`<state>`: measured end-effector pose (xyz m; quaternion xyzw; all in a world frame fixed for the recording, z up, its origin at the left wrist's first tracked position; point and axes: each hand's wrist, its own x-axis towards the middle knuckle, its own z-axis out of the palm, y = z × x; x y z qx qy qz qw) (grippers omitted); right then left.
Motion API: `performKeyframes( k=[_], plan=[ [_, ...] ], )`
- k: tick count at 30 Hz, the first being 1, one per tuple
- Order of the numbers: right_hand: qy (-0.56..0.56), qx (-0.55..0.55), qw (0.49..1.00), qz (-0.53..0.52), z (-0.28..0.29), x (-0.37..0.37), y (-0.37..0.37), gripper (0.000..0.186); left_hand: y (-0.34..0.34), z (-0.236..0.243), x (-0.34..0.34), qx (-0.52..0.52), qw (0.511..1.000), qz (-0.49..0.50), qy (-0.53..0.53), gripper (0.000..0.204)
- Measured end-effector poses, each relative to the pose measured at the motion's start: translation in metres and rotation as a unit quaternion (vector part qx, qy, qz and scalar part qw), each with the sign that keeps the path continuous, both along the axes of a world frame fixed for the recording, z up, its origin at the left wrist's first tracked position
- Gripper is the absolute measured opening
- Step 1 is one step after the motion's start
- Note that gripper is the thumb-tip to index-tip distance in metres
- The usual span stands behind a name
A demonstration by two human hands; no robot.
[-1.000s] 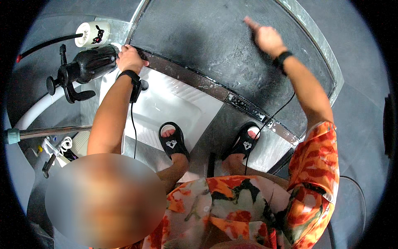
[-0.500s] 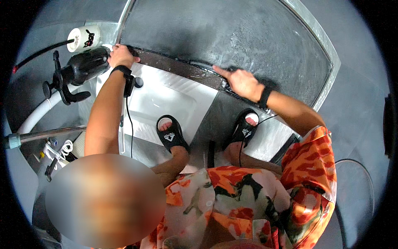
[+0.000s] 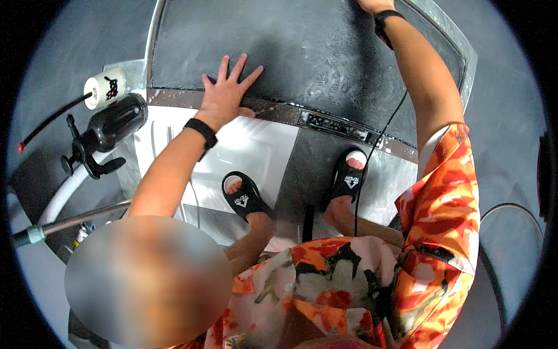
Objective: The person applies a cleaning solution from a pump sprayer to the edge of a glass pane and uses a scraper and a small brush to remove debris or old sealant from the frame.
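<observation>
A large dark grey panel (image 3: pixel 273 41), wet and streaked with whitish film, fills the upper middle inside a pale frame. Along its near side runs a brown-black edge strip (image 3: pixel 174 99) dotted with water. My left hand (image 3: pixel 222 98) has its fingers spread over the strip and the panel's near left part; it holds nothing. A black slotted recess (image 3: pixel 337 124) full of droplets lies in the strip's right part. Far off at the top edge, my right hand (image 3: pixel 376 6) is over the panel's far right side. Its fingers are cut off by the picture's edge. Both wrists wear black bands.
A black cylinder with a clamp (image 3: pixel 116 122) stands at the left beside a white cylindrical canister (image 3: pixel 104 88) with a black cable. A metal pole (image 3: pixel 87 217) juts in below. My sandalled feet stand near a white panel (image 3: pixel 238 151). Thin black cables hang near my right arm.
My left hand has left the panel's near left corner and moved right, opening flat onto its edge. My right hand has gone from the edge strip to the far side.
</observation>
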<state>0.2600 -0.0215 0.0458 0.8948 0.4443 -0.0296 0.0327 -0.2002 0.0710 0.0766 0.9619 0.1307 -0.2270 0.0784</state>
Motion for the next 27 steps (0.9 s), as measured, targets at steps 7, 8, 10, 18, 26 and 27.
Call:
performKeyframes(
  k=[7, 8, 10, 18, 26, 27],
  plan=[
    [0.114, -0.055, 0.97, 0.206, -0.012, -0.135, -0.097, 0.072, -0.022, -0.022, 0.02, 0.024, 0.994, 0.092, 0.056, 0.131],
    [0.17, -0.053, 0.951, 0.252, -0.019, -0.153, -0.13, 0.076, -0.023, -0.022, 0.028, 0.026, 0.994, 0.082, 0.061, 0.131],
    [0.218, -0.198, 0.914, 0.278, 0.031, -0.221, -0.163, 0.087, -0.026, -0.023, 0.034, 0.034, 0.993, 0.076, 0.081, 0.133],
    [0.188, -0.182, 0.937, 0.232, 0.025, -0.175, -0.191, 0.074, -0.03, -0.025, 0.043, 0.022, 0.991, 0.072, 0.115, 0.131],
    [0.035, -0.005, 0.995, -0.088, 0.004, 0.013, -0.047, 0.036, -0.035, -0.017, 0.049, 0.026, 0.988, 0.068, 0.14, 0.126],
    [0.027, -0.012, 0.994, -0.11, -0.003, 0.023, -0.057, 0.036, -0.037, -0.019, 0.051, 0.02, 0.99, 0.064, 0.128, 0.126]
  ],
)
